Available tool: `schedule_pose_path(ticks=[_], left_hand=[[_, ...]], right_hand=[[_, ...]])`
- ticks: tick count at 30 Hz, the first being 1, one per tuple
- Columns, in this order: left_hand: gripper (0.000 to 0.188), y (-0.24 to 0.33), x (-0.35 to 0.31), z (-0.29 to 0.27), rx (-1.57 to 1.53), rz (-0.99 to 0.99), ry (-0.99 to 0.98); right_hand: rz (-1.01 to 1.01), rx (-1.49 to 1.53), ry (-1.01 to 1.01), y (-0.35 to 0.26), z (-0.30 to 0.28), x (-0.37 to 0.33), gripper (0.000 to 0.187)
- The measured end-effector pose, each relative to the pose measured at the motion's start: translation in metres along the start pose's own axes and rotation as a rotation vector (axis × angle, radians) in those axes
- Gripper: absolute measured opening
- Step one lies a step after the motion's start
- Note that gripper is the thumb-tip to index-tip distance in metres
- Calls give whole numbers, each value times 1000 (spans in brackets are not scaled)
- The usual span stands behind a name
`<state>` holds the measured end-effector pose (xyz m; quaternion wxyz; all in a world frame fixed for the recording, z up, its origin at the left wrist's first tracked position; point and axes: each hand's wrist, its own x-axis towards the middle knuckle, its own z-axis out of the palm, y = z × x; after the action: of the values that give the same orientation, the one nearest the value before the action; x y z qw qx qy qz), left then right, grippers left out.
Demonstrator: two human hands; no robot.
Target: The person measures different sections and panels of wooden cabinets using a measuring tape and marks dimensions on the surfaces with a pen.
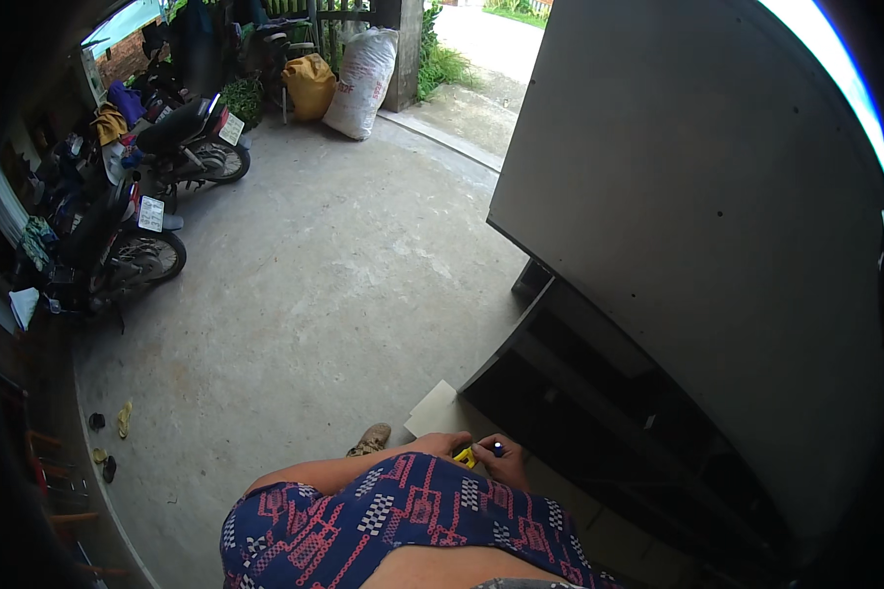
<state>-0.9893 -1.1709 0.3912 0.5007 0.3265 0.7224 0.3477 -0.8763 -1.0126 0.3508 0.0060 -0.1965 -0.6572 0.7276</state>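
My left hand [446, 444] is closed, its fingers at a small bright yellow object [465, 457] whose kind I cannot make out. Close beside it, my right hand [507, 467] is bent round a small dark purple piece [499, 450] with a bright white spot. The two hands almost meet in front of my body, and my patterned shirt hides part of them. Just beyond them lies a pale flat board [434, 410] on the floor, next to the dark open-fronted cabinet [560, 393].
A large grey panel [697, 167] tops the cabinet on the right. Two motorbikes [192, 147] stand at the left. A white sack [365, 83] and a yellow sack [309, 88] sit by the far pillar. Sandals [124, 420] lie on the concrete floor [295, 265].
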Motion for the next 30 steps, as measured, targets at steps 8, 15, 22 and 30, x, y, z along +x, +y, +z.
schedule_pose_path(ticks=[8,15,22,30], left_hand=[[55,-20,-14,-108,6,102,32],[52,-79,-30,-246,39,-64,70],[67,-132,-19,-338,193,-148,71],[66,-134,2,-353,65,-41,236]], right_hand=[[16,-32,19,-46,66,76,12],[185,258,45,-102,153,183,12],[128,380,112,-172,189,245,19],[-189,-155,140,-261,163,276,18]])
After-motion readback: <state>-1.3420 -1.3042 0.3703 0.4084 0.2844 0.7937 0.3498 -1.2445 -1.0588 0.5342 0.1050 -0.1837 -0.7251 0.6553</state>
